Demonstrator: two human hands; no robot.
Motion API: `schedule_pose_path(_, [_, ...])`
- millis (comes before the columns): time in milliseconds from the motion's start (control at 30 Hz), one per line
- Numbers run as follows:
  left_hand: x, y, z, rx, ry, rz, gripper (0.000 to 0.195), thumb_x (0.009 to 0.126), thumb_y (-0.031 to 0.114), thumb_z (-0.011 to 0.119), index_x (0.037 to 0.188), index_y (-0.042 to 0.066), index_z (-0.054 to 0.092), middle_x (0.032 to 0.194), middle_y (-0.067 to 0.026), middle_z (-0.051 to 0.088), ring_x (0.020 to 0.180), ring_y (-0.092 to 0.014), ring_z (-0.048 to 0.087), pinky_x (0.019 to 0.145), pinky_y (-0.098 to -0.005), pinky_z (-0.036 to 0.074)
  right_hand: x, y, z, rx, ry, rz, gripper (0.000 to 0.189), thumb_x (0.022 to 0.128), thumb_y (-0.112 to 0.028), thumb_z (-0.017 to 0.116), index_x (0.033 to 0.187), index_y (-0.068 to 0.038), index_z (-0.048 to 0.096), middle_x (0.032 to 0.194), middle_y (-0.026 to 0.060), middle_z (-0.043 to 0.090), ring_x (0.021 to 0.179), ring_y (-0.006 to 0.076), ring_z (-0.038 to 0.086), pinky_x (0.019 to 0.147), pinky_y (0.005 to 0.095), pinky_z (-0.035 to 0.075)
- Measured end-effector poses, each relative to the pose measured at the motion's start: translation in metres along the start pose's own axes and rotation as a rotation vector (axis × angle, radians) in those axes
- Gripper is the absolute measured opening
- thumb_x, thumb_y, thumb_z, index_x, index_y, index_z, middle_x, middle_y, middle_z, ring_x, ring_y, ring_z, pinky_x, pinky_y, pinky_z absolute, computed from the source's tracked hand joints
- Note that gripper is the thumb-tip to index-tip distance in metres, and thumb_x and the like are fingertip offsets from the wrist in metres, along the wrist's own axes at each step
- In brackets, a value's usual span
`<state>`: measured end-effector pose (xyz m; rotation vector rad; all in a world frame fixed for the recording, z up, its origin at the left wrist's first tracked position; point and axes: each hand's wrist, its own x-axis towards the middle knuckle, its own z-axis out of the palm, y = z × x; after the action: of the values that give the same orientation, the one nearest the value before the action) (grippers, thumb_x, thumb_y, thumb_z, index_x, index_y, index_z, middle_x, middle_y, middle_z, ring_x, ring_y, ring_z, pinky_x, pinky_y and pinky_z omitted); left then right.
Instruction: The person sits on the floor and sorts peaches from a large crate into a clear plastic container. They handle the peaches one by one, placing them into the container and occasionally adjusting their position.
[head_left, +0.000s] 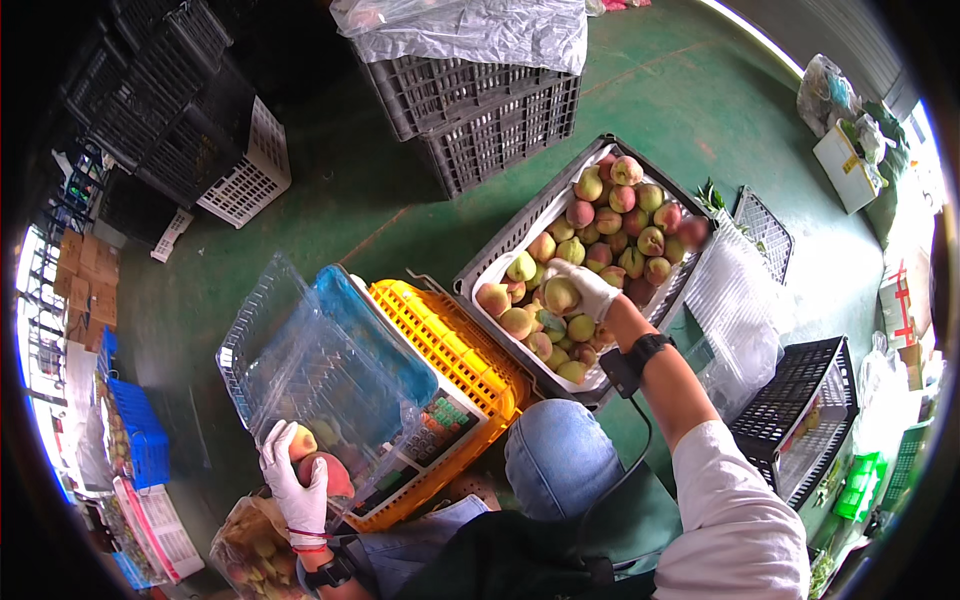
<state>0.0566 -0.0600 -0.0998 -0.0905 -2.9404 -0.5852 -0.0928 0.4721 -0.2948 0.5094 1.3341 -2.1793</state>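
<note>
My right hand (581, 289), in a white glove, grips a yellow-green peach (561, 295) over a dark crate (495, 251) lined with white and filled with peaches. At the left, my gloved left hand (292, 476) is at a red peach (327, 474), its thumb against the fruit; a yellowish peach (302, 442) lies by its fingers. Both peaches are at the near end of a clear plastic clamshell box (330, 367) with its lid raised. The box rests on a weighing scale with a keypad (442, 420) and blue top, set on a yellow plastic crate (450, 345).
Stacked black crates (487, 112) under plastic film stand ahead. More crates (172, 112) are stacked at the far left. Clear plastic containers (731, 307) and a black crate (795, 412) lie on the right. A bag of peaches (259, 551) is near my left forearm.
</note>
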Motion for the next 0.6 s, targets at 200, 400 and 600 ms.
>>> schedule_pose_path(200, [0.000,0.001,-0.001,0.013,0.009,0.018,0.062,0.077,0.011,0.075,0.136,0.007,0.058,0.141,-0.0133,0.055,0.132,-0.036,0.050,0.117,-0.0482,0.035,0.030,0.008,0.081,-1.690,0.000,0.130,0.081,0.077,-0.054,0.079,0.142,-0.010,0.060,0.116,0.0145,0.075,0.103,0.0315,0.074,0.088,0.0413,0.057])
schedule_pose_path(400, [-0.002,-0.002,-0.002,0.023,0.013,0.025,0.062,0.076,0.011,0.076,0.135,0.007,0.059,0.141,-0.0140,0.055,0.132,-0.036,0.051,0.116,-0.0484,0.036,0.030,0.013,0.071,-1.681,-0.069,0.118,0.095,0.064,-0.062,0.084,0.142,-0.014,0.060,0.124,0.0176,0.072,0.113,0.0342,0.070,0.093,0.0432,0.056])
schedule_pose_path(600, [-0.003,0.003,-0.004,0.049,0.082,0.045,0.066,0.073,0.017,0.081,0.136,0.010,0.059,0.137,-0.0134,0.059,0.127,-0.037,0.053,0.112,-0.0486,0.038,-0.066,-0.037,0.066,-0.458,-0.125,-0.062,0.073,0.093,-0.034,0.079,0.152,-0.004,0.048,0.134,0.0044,0.064,0.120,0.0157,0.062,0.103,0.0332,0.051])
